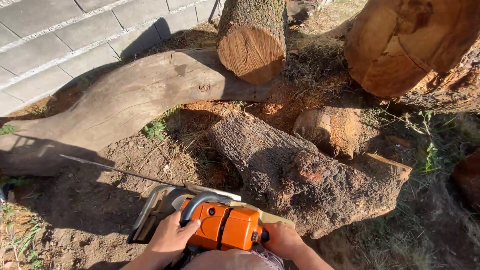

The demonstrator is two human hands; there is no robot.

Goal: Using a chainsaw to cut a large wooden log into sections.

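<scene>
My left hand (170, 239) wraps the grey front handle of the orange chainsaw (222, 226), my right hand (282, 240) clasps its rear; its bar points left, beside the bark-covered log (300, 175)

No packages, labels, signs or screens show anywhere in this view.
</scene>
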